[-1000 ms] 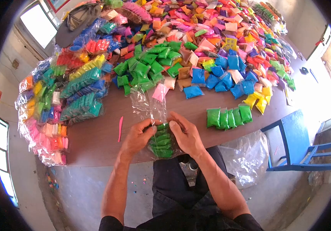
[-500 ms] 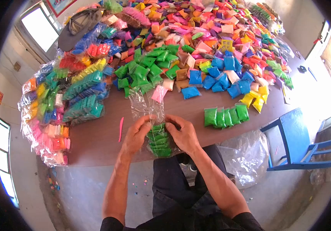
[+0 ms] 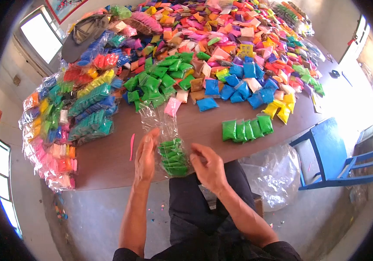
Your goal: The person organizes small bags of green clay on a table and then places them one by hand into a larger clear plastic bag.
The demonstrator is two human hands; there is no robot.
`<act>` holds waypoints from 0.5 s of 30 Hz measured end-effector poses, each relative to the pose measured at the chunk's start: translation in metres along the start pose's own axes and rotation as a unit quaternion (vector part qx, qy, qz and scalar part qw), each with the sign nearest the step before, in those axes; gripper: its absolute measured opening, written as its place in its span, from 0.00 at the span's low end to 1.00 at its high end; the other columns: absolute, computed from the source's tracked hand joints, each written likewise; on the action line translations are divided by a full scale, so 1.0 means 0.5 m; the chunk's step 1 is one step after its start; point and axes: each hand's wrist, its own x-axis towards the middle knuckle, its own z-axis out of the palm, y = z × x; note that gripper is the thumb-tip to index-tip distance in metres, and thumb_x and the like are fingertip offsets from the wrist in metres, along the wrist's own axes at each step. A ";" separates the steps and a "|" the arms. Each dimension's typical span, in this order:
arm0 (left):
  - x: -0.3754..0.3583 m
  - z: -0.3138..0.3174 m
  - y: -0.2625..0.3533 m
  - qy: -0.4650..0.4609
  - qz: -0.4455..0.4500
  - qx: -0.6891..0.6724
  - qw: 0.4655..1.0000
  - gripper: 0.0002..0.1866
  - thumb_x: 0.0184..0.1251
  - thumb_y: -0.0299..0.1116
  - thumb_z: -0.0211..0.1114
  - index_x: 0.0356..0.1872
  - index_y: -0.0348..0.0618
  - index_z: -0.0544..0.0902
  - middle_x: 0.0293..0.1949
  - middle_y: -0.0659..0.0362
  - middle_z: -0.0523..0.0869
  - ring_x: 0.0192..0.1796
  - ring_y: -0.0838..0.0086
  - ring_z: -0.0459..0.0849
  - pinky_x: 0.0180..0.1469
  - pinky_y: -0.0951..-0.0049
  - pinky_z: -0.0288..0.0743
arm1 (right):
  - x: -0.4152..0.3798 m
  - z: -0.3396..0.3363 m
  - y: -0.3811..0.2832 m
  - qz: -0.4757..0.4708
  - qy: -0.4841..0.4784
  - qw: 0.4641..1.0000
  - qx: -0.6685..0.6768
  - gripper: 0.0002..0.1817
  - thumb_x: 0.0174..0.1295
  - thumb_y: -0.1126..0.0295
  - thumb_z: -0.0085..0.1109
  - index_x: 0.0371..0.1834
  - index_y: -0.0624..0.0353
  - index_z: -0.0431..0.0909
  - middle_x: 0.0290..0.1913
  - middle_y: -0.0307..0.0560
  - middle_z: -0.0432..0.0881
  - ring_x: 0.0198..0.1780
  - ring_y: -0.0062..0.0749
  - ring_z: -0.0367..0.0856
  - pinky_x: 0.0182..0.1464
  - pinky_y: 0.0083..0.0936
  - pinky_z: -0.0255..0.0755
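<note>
A clear plastic bag [image 3: 155,122] holding a stack of green packets [image 3: 173,158] lies at the table's front edge, its loose upper end stretched away from me. Along its left side is my left hand [image 3: 146,154], fingers extended and holding nothing. My right hand [image 3: 208,165] hovers just right of the bag, fingers loosely bent and apart, with nothing in it. Just beyond the bag's top lies a pink packet [image 3: 172,106]. Left of my left hand rests a thin pink plastic tool [image 3: 132,147].
A row of green packets [image 3: 247,129] lies to the right. Behind are loose green packets [image 3: 154,82], blue packets [image 3: 240,89] and a large multicoloured heap [image 3: 221,32]. Filled bags [image 3: 93,108] are piled at left. A blue chair [image 3: 334,148] and a clear plastic sack [image 3: 273,176] are at right.
Both hands have let go of the bag and moved apart to its sides. The bag of green packets stays at the table edge. The whole view has shifted slightly.
</note>
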 end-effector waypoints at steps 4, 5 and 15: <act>-0.025 0.011 0.031 0.044 0.022 0.118 0.992 0.28 0.89 0.48 0.55 0.73 0.34 0.78 0.72 0.51 0.82 0.74 0.67 0.76 0.75 0.62 0.69 | -0.038 -0.004 -0.023 -0.017 0.002 1.000 0.011 0.17 0.74 0.76 0.65 0.65 0.64 0.84 0.60 0.50 0.88 0.56 0.30 0.88 0.49 0.25 0.84; -0.028 0.019 0.050 0.054 0.057 0.124 0.989 0.26 0.87 0.46 0.58 0.72 0.34 0.79 0.71 0.50 0.82 0.73 0.66 0.77 0.73 0.62 0.71 | -0.040 -0.019 -0.032 -0.049 0.021 0.998 -0.030 0.17 0.74 0.76 0.66 0.65 0.64 0.84 0.60 0.49 0.88 0.55 0.29 0.88 0.47 0.25 0.85; -0.029 0.250 0.176 -0.164 0.104 0.325 0.926 0.26 0.72 0.40 0.76 0.66 0.40 0.83 0.67 0.46 0.84 0.62 0.62 0.87 0.56 0.62 0.86 | -0.073 -0.135 0.023 0.077 0.159 0.983 0.048 0.14 0.77 0.77 0.64 0.62 0.66 0.84 0.52 0.41 0.87 0.50 0.19 0.85 0.51 0.20 0.80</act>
